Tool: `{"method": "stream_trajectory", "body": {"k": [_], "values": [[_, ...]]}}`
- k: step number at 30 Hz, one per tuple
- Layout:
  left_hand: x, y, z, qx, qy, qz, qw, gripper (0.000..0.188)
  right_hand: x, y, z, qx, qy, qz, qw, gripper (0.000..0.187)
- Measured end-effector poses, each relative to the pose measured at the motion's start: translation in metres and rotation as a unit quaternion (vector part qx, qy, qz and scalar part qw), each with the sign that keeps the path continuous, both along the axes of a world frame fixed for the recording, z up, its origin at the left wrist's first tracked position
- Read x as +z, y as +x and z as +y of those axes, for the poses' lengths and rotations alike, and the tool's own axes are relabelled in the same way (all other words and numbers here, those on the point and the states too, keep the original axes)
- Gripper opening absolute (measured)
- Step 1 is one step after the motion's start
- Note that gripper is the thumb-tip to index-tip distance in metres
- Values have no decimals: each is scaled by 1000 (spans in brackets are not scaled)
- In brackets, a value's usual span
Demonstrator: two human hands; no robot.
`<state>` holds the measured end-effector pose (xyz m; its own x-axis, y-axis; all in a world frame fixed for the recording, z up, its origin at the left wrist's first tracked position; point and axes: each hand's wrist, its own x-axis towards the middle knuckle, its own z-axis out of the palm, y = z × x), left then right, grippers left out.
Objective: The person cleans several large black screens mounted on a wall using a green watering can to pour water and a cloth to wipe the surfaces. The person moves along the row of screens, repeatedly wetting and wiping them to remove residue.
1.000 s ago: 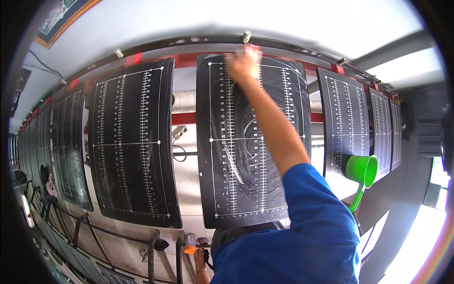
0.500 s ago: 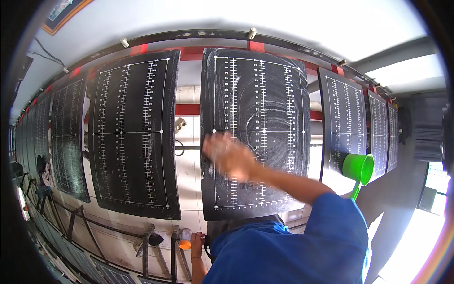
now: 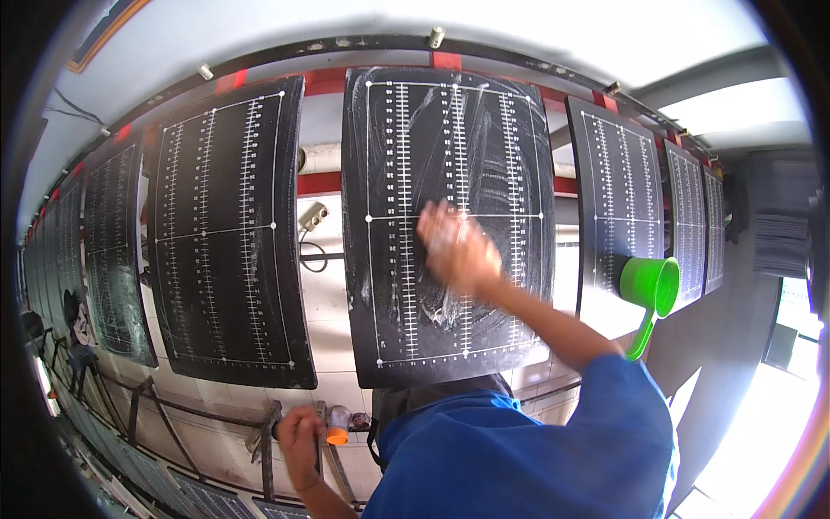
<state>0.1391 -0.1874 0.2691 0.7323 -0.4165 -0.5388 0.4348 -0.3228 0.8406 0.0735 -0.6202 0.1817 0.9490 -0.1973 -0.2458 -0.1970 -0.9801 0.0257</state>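
Observation:
A black board (image 3: 372, 303) with white lines, dots and scale ticks lies in front of me, smeared with whitish streaks. Over its middle is my right hand (image 3: 462, 251), fingers toward the upper left and blurred by motion. Whether something is under its palm I cannot tell. White smudges lie on the board just below that hand. Off the board's near left side, my left hand (image 3: 301, 432) hangs with its fingers curled, and no object shows in it. Beside it is a clear container with an orange lid (image 3: 337, 426), near a dark metal frame.
Similar boards (image 3: 220, 303) stand in a row to the left, and more (image 3: 609, 216) to the right. A green long-handled dipper (image 3: 650, 287) overlaps the right board's near end. A red and black rail (image 3: 324, 82) runs along the far side. A grey fitting (image 3: 313, 216) shows between boards.
My right hand has moved from the board's left edge to its middle, leaving changed streaks. My left hand has moved left, away from the dark strap at my side. The view has shifted slightly.

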Motion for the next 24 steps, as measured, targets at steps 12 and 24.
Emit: {"method": "stream_trajectory", "body": {"k": [12,24], "values": [[159,33,-134,-426,-555,-236,675,23,3,-83,71,-145,122,-6,982,74],[147,2,-138,-482,-571,-176,641,21,-30,-53,-149,-248,-34,-258,933,60]]}}
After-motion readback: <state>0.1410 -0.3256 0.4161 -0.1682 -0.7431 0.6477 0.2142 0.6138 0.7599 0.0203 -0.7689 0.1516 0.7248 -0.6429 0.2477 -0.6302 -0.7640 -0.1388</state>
